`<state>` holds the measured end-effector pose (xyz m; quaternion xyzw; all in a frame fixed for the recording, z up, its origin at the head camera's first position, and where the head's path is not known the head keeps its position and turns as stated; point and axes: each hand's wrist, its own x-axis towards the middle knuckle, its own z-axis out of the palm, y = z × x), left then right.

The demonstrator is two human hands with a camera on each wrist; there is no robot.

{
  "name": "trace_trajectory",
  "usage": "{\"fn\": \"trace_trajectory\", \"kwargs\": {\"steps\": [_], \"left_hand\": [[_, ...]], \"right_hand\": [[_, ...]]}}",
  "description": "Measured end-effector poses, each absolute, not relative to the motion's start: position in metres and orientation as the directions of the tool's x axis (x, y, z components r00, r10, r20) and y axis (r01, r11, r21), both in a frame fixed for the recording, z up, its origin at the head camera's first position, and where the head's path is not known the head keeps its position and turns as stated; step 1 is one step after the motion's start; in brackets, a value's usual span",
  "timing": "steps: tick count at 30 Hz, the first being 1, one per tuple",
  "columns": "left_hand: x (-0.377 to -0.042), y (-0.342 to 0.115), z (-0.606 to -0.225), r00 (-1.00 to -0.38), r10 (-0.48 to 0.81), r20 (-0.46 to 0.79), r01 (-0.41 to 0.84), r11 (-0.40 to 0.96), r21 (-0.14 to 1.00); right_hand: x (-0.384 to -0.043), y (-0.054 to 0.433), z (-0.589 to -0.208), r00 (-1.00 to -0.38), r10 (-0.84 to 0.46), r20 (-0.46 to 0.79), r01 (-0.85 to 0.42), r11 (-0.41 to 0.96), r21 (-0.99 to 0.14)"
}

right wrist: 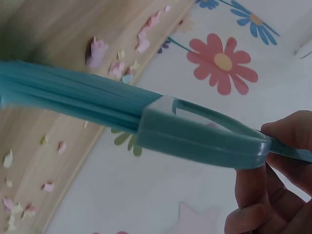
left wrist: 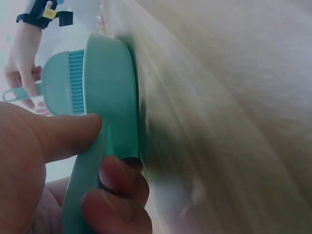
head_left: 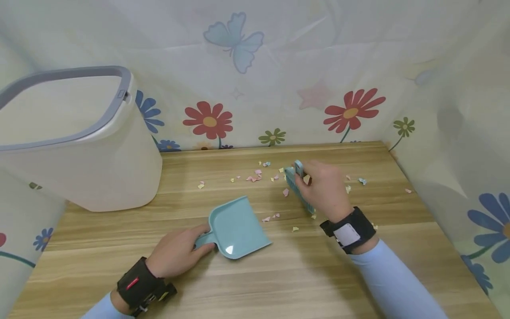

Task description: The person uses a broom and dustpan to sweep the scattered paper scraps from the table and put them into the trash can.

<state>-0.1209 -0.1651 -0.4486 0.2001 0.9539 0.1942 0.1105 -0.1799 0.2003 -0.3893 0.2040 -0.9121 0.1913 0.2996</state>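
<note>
Teal plastic dustpan (head_left: 239,228): one, at the lower centre of the head view, its straight front edge facing right, on or just above the table; probably light and stiff, its glossy face slick; best held by its short handle (head_left: 205,239).
Left hand (head_left: 175,252): lower left of the frame, gripping that handle, thumb above and fingers curled below.
Teal plastic brush with blue-green bristles (right wrist: 200,144): one, right of centre in the head view; likely light, rigid in the body and springy in the bristles; its looped end is the part to pinch.
Right hand (head_left: 324,188): right of centre, pinching the brush near that looped end.
Pink, yellow and blue torn scraps, apparently paper (head_left: 362,181): around two dozen show, no exact count since some overlap or hide; spread from centre to right; should be almost weightless, soft, easily scattered.
White plastic bin with a grey-blue rim (head_left: 111,173): one, upper left, well apart from the scraps.
Wood-grain table (head_left: 247,292): one, filling the lower frame.
</note>
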Motion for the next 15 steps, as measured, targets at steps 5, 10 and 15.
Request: {"fn": "trace_trajectory", "kwargs": {"steps": [5, 10, 15], "left_hand": [[-0.127, -0.157, -0.447, -0.886, 0.445, -0.131, 0.356, 0.833, 0.424], [-0.130, -0.154, -0.447, -0.875, 0.474, -0.095, 0.391, 0.809, 0.438], [-0.132, -0.154, -0.448, -0.866, 0.498, -0.056, 0.428, 0.792, 0.435]], "right_hand": [[-0.175, 0.188, -0.394, -0.740, -0.321, 0.591, -0.522, 0.829, -0.203], [-0.163, 0.180, -0.389, -0.747, -0.405, 0.527, -0.578, 0.786, -0.216], [-0.153, 0.179, -0.385, -0.724, -0.457, 0.517, -0.637, 0.730, -0.246]]}}
